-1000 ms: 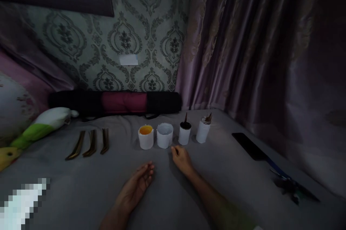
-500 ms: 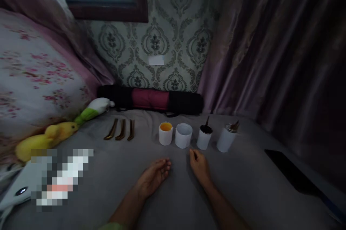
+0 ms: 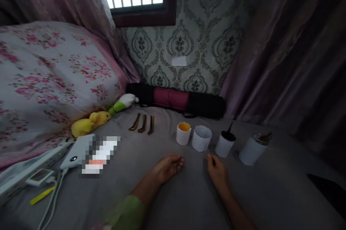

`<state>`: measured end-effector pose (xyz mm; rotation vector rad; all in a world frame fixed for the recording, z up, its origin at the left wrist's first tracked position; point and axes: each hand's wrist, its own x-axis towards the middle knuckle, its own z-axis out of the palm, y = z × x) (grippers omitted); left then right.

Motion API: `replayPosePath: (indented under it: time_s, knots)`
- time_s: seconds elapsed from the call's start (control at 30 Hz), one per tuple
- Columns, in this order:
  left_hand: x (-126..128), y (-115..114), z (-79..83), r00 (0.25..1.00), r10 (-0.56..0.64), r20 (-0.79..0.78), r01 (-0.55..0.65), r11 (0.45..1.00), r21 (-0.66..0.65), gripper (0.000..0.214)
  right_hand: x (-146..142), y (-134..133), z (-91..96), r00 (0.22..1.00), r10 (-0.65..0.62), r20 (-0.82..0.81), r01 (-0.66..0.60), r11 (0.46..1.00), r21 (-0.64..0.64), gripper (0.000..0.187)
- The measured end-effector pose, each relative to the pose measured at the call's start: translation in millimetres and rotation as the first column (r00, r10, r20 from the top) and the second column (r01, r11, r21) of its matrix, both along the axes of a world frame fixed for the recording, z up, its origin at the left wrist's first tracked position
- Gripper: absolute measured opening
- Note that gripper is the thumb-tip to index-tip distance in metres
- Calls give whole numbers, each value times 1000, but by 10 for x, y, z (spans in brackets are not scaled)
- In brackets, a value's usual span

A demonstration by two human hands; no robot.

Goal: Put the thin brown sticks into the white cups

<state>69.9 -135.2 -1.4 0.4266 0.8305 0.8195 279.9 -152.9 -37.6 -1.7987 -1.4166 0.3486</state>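
My left hand (image 3: 167,167) rests palm down on the grey bedsheet (image 3: 189,201), fingers stretched out and empty. My right hand (image 3: 217,171) lies beside it, fingers loosely curled, holding nothing. Just beyond them stands a row of white cups: one with orange content (image 3: 183,133), an empty-looking one (image 3: 201,137), one with dark content and a stick (image 3: 225,143), and a jar with tools (image 3: 253,149). My right hand is nearest the dark cup. Three brown curved tools (image 3: 142,123) lie to the left of the cups.
A black and maroon rolled bag (image 3: 175,99) lies against the patterned wall. A floral pillow (image 3: 48,78), a yellow and green plush toy (image 3: 93,120), a power bank (image 3: 77,147) and a power strip with cables (image 3: 27,172) sit at the left. Curtains hang at the right.
The view has swung to the left, bringing the pillow, window and power strip into sight. Both hands stay resting on the sheet in about the same place before the cups.
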Motion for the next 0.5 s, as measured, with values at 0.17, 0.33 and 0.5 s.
replayPosePath:
  time_s: [0.17, 0.33, 0.5]
  knots:
    - [-76, 129, 53, 995, 36, -90, -34, 999, 19, 2, -10, -23, 50, 1000, 5, -11, -5, 1000, -9, 44]
    - [-170, 258, 107, 983, 61, -173, -47, 996, 82, 2, -11, -16, 31, 1000, -8, 4, 8, 1000, -22, 43]
    - [-262, 414, 138, 968, 104, -229, -77, 989, 123, 3, 0, 5, -26, 1000, -21, 22, 21, 1000, -9, 43]
